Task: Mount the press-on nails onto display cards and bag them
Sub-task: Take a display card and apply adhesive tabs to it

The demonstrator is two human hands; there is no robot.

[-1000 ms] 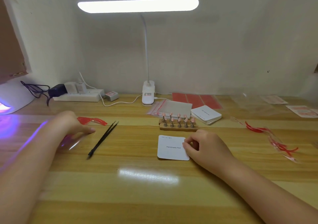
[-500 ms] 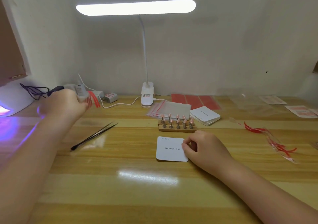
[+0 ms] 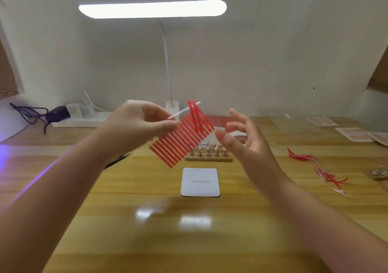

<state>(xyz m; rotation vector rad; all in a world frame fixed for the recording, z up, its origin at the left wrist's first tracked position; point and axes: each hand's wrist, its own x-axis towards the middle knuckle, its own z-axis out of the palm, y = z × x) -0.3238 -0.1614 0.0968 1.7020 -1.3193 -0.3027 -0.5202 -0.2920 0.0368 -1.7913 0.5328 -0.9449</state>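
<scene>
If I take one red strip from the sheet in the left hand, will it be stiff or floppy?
Probably floppy: on the sheet of red strips the upper strips already bend away from the rest. It is likely also very light, since the left hand holds the sheet by one edge in a fingertip grip. The used red strips on the table lie curled.

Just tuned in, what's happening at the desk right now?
The left hand holds up a clear sheet of red strips above the desk. The right hand is open beside it, touching nothing. A white card lies flat on the desk, bare, in front of a wooden stand of nails.
</scene>
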